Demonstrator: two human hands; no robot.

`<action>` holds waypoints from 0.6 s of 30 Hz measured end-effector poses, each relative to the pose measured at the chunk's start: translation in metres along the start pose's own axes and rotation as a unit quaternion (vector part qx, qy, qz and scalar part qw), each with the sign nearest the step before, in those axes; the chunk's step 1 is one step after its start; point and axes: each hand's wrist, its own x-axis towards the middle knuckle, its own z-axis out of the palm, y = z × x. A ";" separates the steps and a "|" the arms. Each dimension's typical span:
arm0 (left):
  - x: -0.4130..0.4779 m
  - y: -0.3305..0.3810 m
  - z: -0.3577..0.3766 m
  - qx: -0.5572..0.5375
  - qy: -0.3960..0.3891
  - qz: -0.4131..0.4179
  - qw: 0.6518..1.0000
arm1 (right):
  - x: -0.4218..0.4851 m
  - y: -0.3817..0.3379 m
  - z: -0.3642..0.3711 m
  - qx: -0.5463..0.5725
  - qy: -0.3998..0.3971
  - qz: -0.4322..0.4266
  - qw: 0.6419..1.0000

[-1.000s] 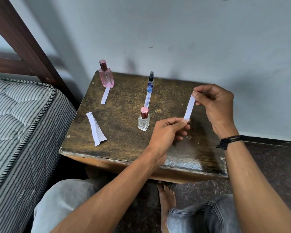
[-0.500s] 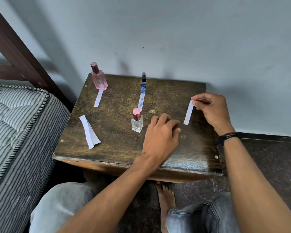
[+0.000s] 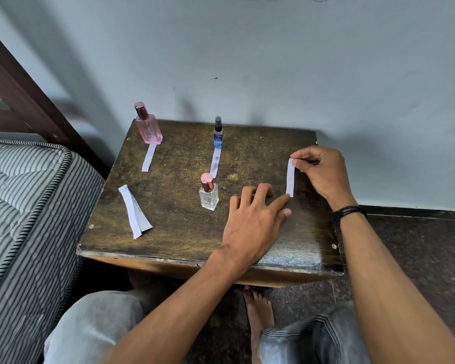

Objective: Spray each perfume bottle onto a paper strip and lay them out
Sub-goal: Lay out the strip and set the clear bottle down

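Three perfume bottles stand on the dark wooden table (image 3: 174, 232). A pink bottle (image 3: 147, 126) is at the back left with a paper strip (image 3: 148, 157) in front of it. A slim blue bottle (image 3: 218, 135) is at the back middle, also with a strip (image 3: 215, 162) before it. A clear square bottle with a pink cap (image 3: 208, 192) stands in the middle. My right hand (image 3: 323, 172) pinches the top of a white strip (image 3: 290, 177) on the table's right side. My left hand (image 3: 252, 222) lies flat, its index fingertip touching the strip's lower end.
A small bundle of spare strips (image 3: 134, 211) lies near the table's left front. A striped mattress (image 3: 24, 206) and dark bed frame (image 3: 19, 88) border the left. The wall (image 3: 273, 61) runs behind the table. My knees and a bare foot (image 3: 258, 316) are below the front edge.
Both hands came down from the air to the table with the strip. My left hand let go of its lower end, lay flat, and now one finger touches it.
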 end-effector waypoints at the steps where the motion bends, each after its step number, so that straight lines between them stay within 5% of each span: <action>1: 0.000 0.000 0.000 0.002 0.003 0.002 1.000 | 0.000 0.000 0.000 -0.003 0.000 0.000 1.000; 18: 0.014 0.006 0.004 0.006 -0.040 -0.025 0.999 | 0.012 0.007 0.006 -0.040 0.018 -0.001 0.999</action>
